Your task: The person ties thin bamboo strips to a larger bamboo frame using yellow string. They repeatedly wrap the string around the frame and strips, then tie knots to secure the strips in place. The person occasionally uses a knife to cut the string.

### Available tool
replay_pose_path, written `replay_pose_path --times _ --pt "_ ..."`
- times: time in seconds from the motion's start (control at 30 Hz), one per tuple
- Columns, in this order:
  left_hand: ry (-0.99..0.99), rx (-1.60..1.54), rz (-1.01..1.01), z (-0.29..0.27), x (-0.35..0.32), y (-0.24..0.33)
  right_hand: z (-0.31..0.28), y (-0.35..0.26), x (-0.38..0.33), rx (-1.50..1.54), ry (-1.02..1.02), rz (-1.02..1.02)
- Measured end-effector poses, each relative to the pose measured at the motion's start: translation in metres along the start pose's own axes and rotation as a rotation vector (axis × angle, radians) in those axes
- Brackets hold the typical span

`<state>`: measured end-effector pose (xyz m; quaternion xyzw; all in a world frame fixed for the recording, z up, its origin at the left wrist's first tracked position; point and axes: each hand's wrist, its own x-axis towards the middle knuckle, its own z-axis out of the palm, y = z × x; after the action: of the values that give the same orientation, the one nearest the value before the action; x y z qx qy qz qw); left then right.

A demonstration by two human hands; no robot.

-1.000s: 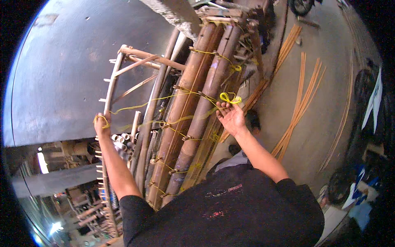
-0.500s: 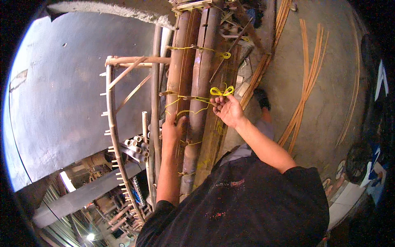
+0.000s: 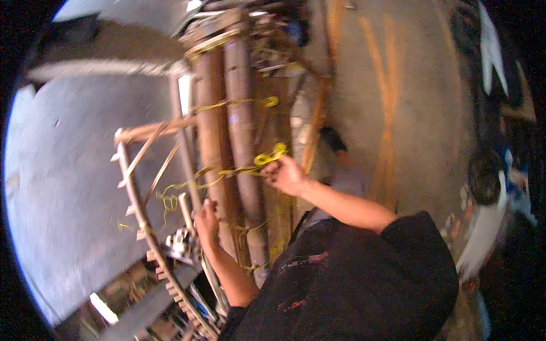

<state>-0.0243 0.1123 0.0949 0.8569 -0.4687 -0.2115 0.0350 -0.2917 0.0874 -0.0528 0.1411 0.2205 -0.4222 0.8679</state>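
Two thick brown bamboo poles [image 3: 242, 96] lie side by side in front of me, bound across with yellow cord in several places. My right hand [image 3: 285, 176] is closed on a looped hank of yellow cord [image 3: 271, 154] at the right side of the poles. From there the cord runs left across the poles, and a loose, tangled end [image 3: 168, 200] hangs in the air beyond their left side. My left hand [image 3: 207, 220] is beside the left pole, below that loose end. Its fingers look curled together; blur hides whether they hold anything.
A bamboo frame with short pegs [image 3: 136, 204] stands to the left, before a grey wall [image 3: 74, 153]. Long thin bamboo strips [image 3: 389, 113] lie on the concrete floor [image 3: 421, 74] to the right. Cut bamboo tubes [image 3: 181, 241] are stacked behind my left hand.
My left hand has come off the pole to its left side. A loose cord end now flies out left. My right hand still holds the hank; the view has shifted.
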Motion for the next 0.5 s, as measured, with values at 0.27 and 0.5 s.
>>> replay_pose_path --times 0.27,0.5 --pt "0.154 -1.247 0.123 0.036 0.007 0.098 0.004 -0.002 -0.011 0.030 -0.057 0.039" --pt "0.479 -0.522 0.269 0.042 0.146 0.007 0.004 -0.009 -0.015 -0.016 -0.162 0.076"
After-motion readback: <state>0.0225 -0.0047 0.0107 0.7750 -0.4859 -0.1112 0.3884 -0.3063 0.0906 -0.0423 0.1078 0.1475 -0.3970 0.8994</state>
